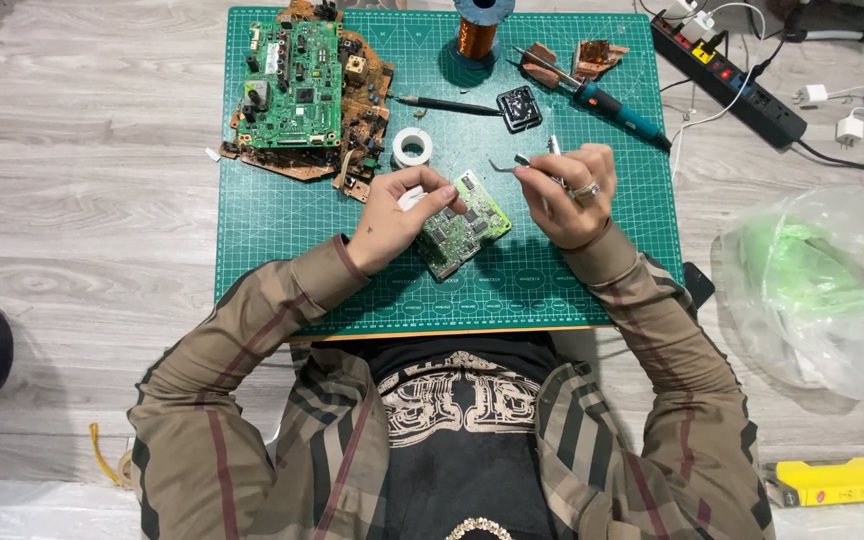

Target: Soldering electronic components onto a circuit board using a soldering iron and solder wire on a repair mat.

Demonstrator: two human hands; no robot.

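Note:
My left hand (399, 216) grips the left edge of a small green circuit board (468, 228), held tilted just above the green cutting mat (272, 230). My right hand (570, 190), with a ring on one finger, pinches a pair of bent-tip tweezers (508, 164) whose tip points left, above the board's upper edge. A white tape roll (412, 147) lies just beyond my left hand. Both sleeves are brown plaid.
A pile of green and brown circuit boards (302, 90) fills the mat's far left. A copper wire spool (476, 35), a soldering iron (602, 100), a black pen-like tool (447, 104) and a small black part (519, 108) lie at the far side. A power strip (732, 80) and a plastic bag (822, 290) sit on the right.

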